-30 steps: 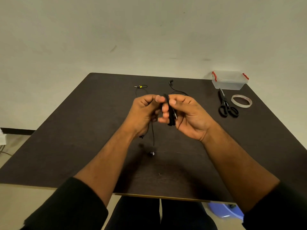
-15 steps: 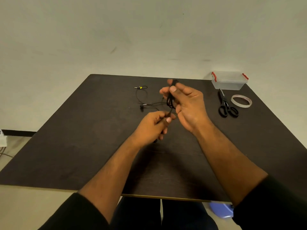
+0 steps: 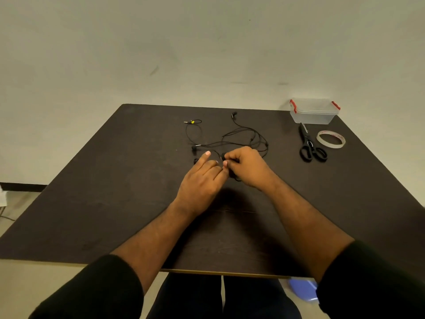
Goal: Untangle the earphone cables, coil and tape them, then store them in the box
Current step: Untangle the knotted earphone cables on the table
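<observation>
a dark brown wooden table (image 3: 103, 203) carries tangled black earphone cables (image 3: 239, 134), a clear plastic box (image 3: 314, 112), black scissors (image 3: 310, 146) and a clear tape roll (image 3: 331, 139).

On a dark table (image 3: 96, 180), the right hand (image 3: 247, 168) pinches a small bundle of black cable (image 3: 232, 174), with the left hand (image 3: 202, 178) touching it at 9 o'clock. Loose earphone cables (image 3: 239, 137) sprawl at 12 o'clock. Scissors (image 3: 309, 143), a tape roll (image 3: 331, 139) and a clear box (image 3: 314, 111) sit toward 2 o'clock.

Black earphone cables (image 3: 239, 137) lie loosely tangled mid-counter; clear box (image 3: 313, 111) (red clips, lidded) and tape roll (image 3: 331, 139) sit far right
</observation>
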